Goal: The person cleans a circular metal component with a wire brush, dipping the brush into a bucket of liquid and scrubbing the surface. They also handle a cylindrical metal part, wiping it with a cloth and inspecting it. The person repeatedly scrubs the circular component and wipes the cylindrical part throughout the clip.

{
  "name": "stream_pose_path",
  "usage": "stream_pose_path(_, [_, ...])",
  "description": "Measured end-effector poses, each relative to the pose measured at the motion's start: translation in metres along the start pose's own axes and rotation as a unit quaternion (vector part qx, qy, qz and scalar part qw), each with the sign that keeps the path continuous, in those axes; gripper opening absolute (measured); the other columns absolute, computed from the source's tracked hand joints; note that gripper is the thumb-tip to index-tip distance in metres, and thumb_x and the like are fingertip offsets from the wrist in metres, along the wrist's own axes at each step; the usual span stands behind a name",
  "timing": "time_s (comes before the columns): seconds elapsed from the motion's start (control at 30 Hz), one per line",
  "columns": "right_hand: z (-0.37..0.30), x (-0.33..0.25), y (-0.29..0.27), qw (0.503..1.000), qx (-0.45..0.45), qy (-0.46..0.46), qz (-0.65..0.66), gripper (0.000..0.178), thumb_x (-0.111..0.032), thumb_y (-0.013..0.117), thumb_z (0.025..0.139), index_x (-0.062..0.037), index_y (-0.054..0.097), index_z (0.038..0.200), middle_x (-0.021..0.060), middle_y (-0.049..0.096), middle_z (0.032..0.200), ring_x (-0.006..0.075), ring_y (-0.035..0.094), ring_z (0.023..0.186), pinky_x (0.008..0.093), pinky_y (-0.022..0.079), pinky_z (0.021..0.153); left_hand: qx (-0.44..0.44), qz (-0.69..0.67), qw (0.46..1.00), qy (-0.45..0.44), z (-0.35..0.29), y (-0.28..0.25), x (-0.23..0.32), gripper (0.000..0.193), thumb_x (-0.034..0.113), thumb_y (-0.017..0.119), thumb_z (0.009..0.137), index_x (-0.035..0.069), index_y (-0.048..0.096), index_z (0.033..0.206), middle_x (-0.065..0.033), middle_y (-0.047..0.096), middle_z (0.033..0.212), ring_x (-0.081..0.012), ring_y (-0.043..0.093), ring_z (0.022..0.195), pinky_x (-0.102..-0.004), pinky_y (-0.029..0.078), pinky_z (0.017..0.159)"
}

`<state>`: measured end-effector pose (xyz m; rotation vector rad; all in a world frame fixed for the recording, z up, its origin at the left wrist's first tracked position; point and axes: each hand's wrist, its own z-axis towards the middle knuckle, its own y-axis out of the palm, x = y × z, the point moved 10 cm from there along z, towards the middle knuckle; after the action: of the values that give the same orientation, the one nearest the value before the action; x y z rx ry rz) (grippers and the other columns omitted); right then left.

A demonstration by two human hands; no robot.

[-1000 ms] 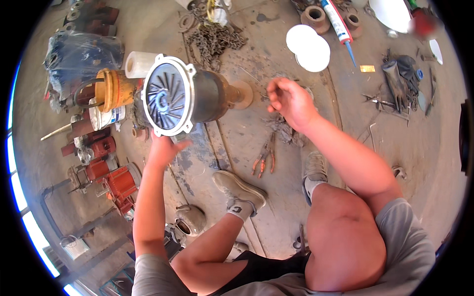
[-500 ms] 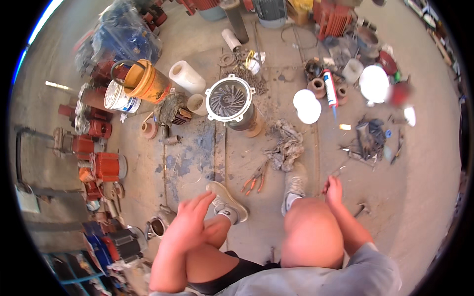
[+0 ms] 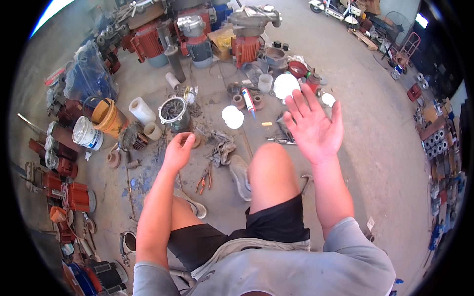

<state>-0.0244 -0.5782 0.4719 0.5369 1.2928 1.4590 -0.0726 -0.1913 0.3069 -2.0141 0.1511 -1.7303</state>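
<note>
My right hand (image 3: 316, 126) is raised over the floor, palm showing and fingers spread, with nothing in it. Behind its fingertips lies a white round lid (image 3: 286, 86). My left hand (image 3: 178, 152) hangs in the air over the floor, thumb apart and other fingers loosely bent and partly hidden; no object shows in it. Just beyond it stands a motor body with a finned round end (image 3: 173, 109). A crumpled grey rag (image 3: 222, 148) and orange-handled pliers (image 3: 203, 181) lie to its right, near my shoes.
A sealant tube (image 3: 248, 102) stands by small brown cups and white discs (image 3: 233, 118). At left are an orange bucket (image 3: 109, 118), a white bucket (image 3: 88, 133) and several red motors (image 3: 79, 197). A hammer (image 3: 306, 183) lies beside my right knee. Larger pumps (image 3: 245, 47) stand at the back.
The view has swung up and right, so the floor things sit farther left. My right hand has risen from beside the knee and spread open; my left has moved out forward.
</note>
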Motion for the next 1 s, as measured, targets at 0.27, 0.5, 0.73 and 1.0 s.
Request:
stream_pose_path(0.27, [0.072, 0.171, 0.004, 0.950, 0.088, 0.256, -0.158, 0.082, -0.065, 0.031, 0.110, 0.0013, 0.047, 0.156, 0.0202, 0.052, 0.155, 0.0317, 0.047, 0.145, 0.0523, 0.035, 0.121, -0.026, -0.462, 0.886, 0.031, -0.025, 0.040, 0.122, 0.079, 0.062, 0.027, 0.113, 0.001, 0.032, 0.163, -0.0188, 0.038, 0.167, -0.0310, 0.037, 0.153, -0.0458, 0.032, 0.123])
stream_pose_path(0.5, [-0.034, 0.354, -0.211, 0.764, 0.149, 0.359, -0.514, 0.065, -0.051, 0.035, 0.113, 0.0038, 0.055, 0.142, 0.0186, 0.059, 0.139, 0.0272, 0.050, 0.133, 0.0390, 0.037, 0.116, 0.091, -0.521, 0.806, -0.267, -0.049, 0.136, -0.127, 0.067, 0.054, 0.036, 0.113, 0.014, 0.032, 0.166, -0.0170, 0.035, 0.167, -0.0312, 0.030, 0.156, -0.0467, 0.023, 0.128])
stream_pose_path(0.73, [0.013, 0.370, -0.254, 0.726, 0.235, 0.374, -0.527, 0.060, -0.052, 0.046, 0.111, 0.0034, 0.065, 0.124, 0.0143, 0.070, 0.115, 0.0216, 0.061, 0.111, 0.0382, 0.046, 0.103, 0.106, -0.375, 0.877, -0.281, 0.004, 0.111, -0.177, 0.055, 0.040, 0.043, 0.114, 0.012, 0.037, 0.161, -0.0103, 0.042, 0.159, -0.0263, 0.048, 0.142, -0.0451, 0.040, 0.119])
stream_pose_path(1.0, [0.001, 0.370, -0.255, 0.652, 0.348, 0.493, -0.460, 0.049, -0.050, 0.055, 0.106, -0.0077, 0.066, 0.128, 0.0151, 0.070, 0.113, 0.0278, 0.064, 0.109, 0.0419, 0.047, 0.101, 0.118, -0.359, 0.843, -0.382, -0.036, 0.138, -0.221, 0.044, 0.037, 0.044, 0.114, 0.015, 0.046, 0.152, -0.0088, 0.046, 0.157, -0.0248, 0.051, 0.138, -0.0387, 0.050, 0.109])
